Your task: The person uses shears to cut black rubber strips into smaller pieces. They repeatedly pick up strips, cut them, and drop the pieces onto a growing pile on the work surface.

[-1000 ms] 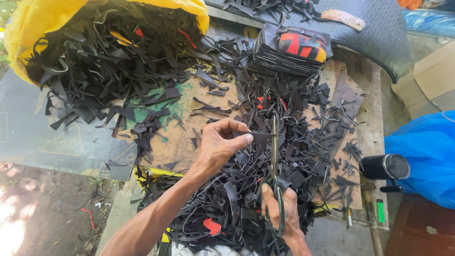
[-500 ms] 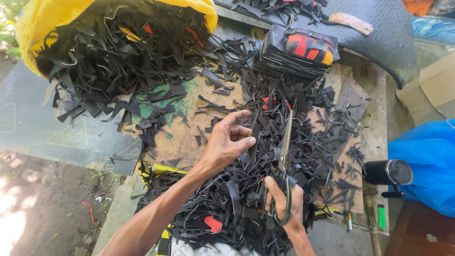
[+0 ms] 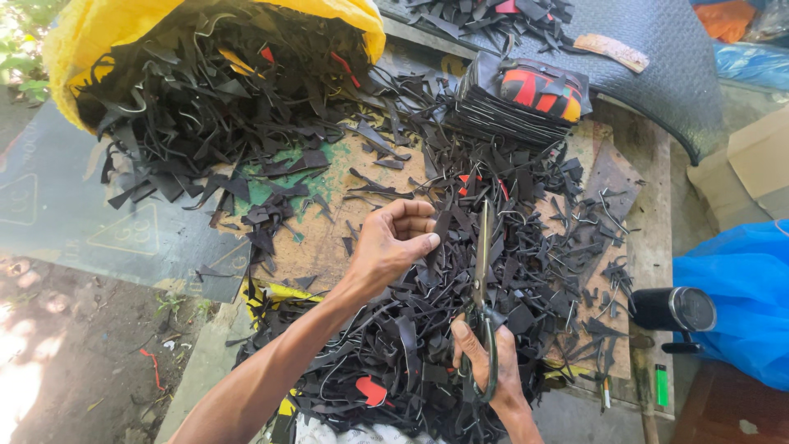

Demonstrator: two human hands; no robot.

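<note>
The right hand point(image 3: 491, 362) is clenched through the loops of the scissors point(image 3: 482, 304), blades pointing away over the heap of black scraps point(image 3: 526, 247) on the worktop point(image 3: 329, 247). The left hand point(image 3: 394, 247) pinches a thin black strip point(image 3: 440, 234) at the heap's edge. The strip looks light and limp, probably best gripped near its end to keep it taut.

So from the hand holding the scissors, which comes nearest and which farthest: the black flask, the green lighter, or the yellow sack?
From the right hand with the scissors, in the head view:
1. Green lighter, low on the right.
2. Black flask, right, just above the lighter; nearly a tie with it.
3. Yellow sack, far upper left.
</note>
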